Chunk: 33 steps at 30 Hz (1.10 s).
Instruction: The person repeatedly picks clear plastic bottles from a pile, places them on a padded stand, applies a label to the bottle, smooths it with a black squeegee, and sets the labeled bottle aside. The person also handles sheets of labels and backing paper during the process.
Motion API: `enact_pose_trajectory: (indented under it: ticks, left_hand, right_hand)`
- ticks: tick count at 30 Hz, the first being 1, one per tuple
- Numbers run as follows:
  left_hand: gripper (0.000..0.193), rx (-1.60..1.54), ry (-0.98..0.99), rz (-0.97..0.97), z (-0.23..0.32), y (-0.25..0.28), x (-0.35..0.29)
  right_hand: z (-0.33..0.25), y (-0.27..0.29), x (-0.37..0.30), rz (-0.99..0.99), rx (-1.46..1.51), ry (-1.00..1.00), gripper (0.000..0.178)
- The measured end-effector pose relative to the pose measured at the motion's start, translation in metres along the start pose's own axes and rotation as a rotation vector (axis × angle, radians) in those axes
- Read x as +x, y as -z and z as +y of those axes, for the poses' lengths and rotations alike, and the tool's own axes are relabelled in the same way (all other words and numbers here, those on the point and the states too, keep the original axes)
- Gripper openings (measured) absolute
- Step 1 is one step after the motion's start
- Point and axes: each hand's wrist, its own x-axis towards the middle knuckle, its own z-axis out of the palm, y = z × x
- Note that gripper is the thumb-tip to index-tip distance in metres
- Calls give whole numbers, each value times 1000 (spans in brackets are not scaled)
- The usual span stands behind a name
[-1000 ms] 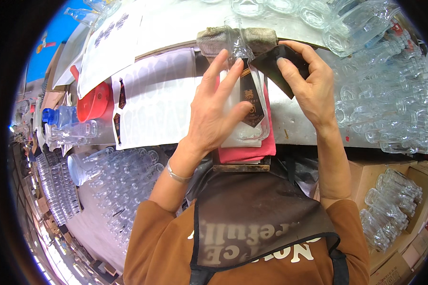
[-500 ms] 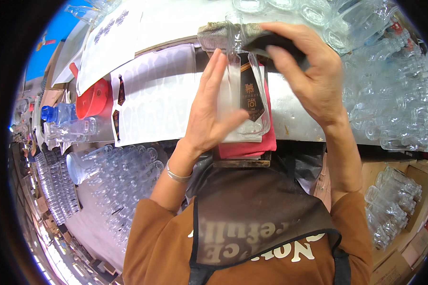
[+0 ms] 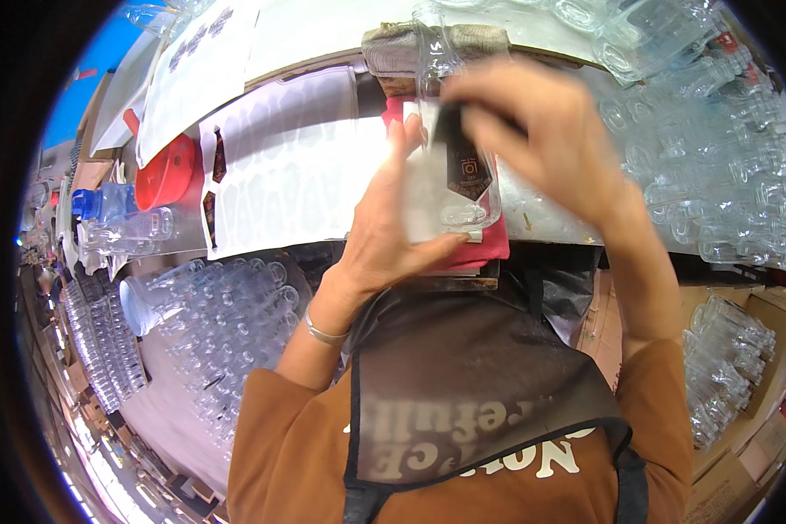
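A clear glass bottle (image 3: 463,214) lies with its neck away from me, on a pink cloth (image 3: 489,249) over a small stand. Its neck rests across a rolled grey cloth (image 3: 391,48). On the glass sits a black pointed label (image 3: 470,170) with a reddish emblem. My left hand (image 3: 384,210) grips the bottle, fingers along its left side and thumb by its base. My right hand (image 3: 533,131), smeared by motion, is closed on a dark flat piece (image 3: 451,127) above the label's upper end. That piece's exact kind cannot be made out.
A label sheet (image 3: 279,166) with two dark labels at its edge lies left, beside a red dipper (image 3: 168,170) and a blue-capped bottle (image 3: 105,204). Many clear bottles (image 3: 707,166) are stacked right; more stand in rows (image 3: 227,314) lower left and in a carton (image 3: 729,358) lower right.
My left thumb has come down to the bottle's base. My right hand has moved left and slightly down with the dark piece. The label shows different markings, so the bottle appears turned.
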Motion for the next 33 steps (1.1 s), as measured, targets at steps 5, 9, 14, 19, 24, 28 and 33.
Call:
enact_pose_trajectory:
  ticks: [5, 9, 14, 19, 24, 28, 33]
  left_hand:
    - [128, -23, 16, -10, 3, -1, 2]
    - [127, -9, 21, 11, 0, -3, -5]
    - [129, 138, 55, 46, 26, -14, 5]
    - [122, 144, 79, 103, 18, -24, 5]
    - [115, -207, 75, 152, 17, -21, 2]
    - [110, -775, 223, 146, 42, -18, 17]
    - [100, 20, 34, 131, 17, -10, -2]
  right_hand:
    - [20, 0, -9, 135, 43, 134, 29]
    - [-21, -13, -68, -140, 279, 154, 31]
    - [31, 3, -4, 207, 51, -39, 21]
    - [13, -14, -69, 67, 197, 91, 28]
    - [-12, 8, -108, 32, 734, -593, 23]
    - [20, -34, -91, -26, 942, -727, 55]
    - [-15, -21, -81, 10, 454, -611, 33]
